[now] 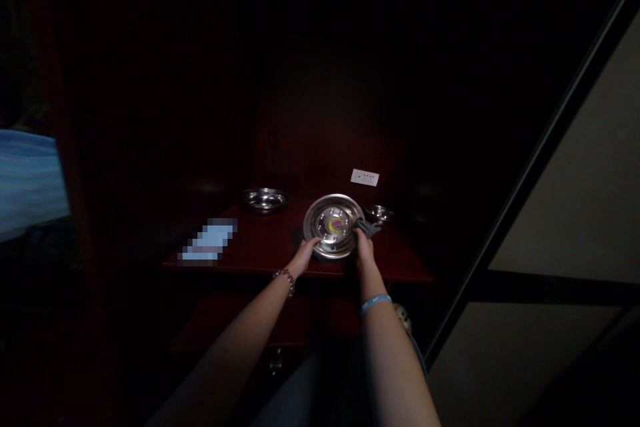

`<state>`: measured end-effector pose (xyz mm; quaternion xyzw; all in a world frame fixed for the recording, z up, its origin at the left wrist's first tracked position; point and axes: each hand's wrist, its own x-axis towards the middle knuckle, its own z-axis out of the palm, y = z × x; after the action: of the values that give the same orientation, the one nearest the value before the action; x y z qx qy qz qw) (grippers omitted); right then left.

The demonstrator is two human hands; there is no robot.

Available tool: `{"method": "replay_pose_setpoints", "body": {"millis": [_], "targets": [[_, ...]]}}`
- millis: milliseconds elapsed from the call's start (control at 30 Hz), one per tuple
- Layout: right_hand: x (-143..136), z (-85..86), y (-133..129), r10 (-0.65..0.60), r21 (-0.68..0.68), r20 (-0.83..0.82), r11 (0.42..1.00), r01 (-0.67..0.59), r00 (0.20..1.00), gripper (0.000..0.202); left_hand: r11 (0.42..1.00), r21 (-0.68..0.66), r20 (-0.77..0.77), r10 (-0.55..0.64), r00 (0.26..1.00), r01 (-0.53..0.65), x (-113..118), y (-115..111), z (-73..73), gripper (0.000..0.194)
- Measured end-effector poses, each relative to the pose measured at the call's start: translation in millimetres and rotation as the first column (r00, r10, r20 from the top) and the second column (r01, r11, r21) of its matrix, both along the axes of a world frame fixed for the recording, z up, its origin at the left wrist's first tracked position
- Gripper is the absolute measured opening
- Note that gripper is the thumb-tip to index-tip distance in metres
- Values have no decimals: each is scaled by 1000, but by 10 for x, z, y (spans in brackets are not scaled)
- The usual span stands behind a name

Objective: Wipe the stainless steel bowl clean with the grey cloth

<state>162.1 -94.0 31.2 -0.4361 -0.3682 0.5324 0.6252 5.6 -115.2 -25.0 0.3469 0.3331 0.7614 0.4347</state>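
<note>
A round, shiny metal dish (323, 250) with a coloured sticker in its middle is tilted towards me above the dark red shelf. My left hand (303, 256) grips its lower left rim, the thumb lying on the inner side. At the right rim, my right hand (365, 245) has hold of the dish too, with a dark grey cloth (368, 227) pressed between its fingers and the metal. The fingers behind the dish are hidden.
On the red shelf (265, 253) stand a metal dish (265, 200) at back left and a smaller metal bowl (381, 215) at right. A pixelated pale patch (210, 240) lies at left. A white socket plate (365, 177) is on the back wall.
</note>
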Motion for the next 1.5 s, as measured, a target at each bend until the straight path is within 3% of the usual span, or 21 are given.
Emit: {"method": "replay_pose_setpoints", "body": {"millis": [400,733,1067,1300,1500], "targets": [[8,-36,54,35,-27,-2,999,-35,999,45,999,-25,28,23,999,-22,-12,40,-45,32],[-16,40,-73,9,-18,24,1000,-9,1000,40,997,-45,39,57,998,-55,-15,18,-30,26],[-26,-20,-33,-11,61,74,998,6,997,32,996,-60,45,74,996,-71,-16,9,-23,26],[14,-87,54,-174,197,227,972,130,958,44,994,-76,55,87,995,-83,-20,21,-34,29],[46,-64,34,-123,143,393,987,72,911,36,996,-49,40,79,996,-77,-30,28,-37,31]]}}
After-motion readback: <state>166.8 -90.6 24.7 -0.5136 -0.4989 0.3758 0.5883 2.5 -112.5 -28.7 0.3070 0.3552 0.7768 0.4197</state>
